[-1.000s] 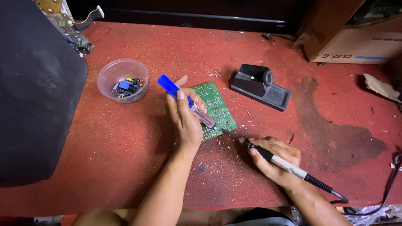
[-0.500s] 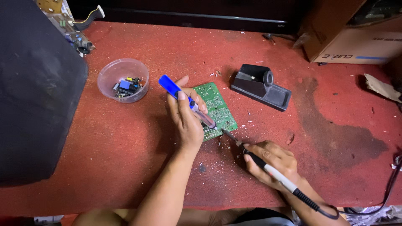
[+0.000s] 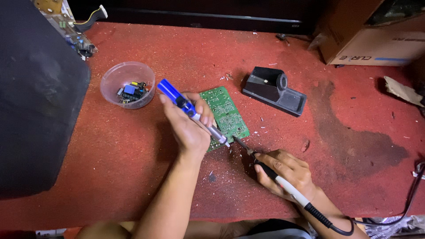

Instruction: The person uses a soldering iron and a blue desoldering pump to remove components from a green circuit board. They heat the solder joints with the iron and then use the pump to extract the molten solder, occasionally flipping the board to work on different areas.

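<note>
A green circuit board (image 3: 226,113) lies flat on the red table (image 3: 133,177). My left hand (image 3: 188,126) grips a blue and silver desoldering pump (image 3: 177,101), slanted down with its tip at the board's near edge. My right hand (image 3: 287,170) holds a soldering iron (image 3: 283,182) like a pen. The iron's metal tip touches the board's near right corner, close to the pump's tip. A black cord runs from the iron toward the lower right.
A clear plastic bowl (image 3: 110,79) with small electronic parts stands to the left. A black soldering iron stand (image 3: 274,90) sits beyond the board. A cardboard box (image 3: 367,37) is at the back right, a large dark object (image 3: 37,106) at the left.
My right hand has slid left and forward, bringing the iron's tip from beside the board up to its near corner. The left hand and the pump have stayed put.
</note>
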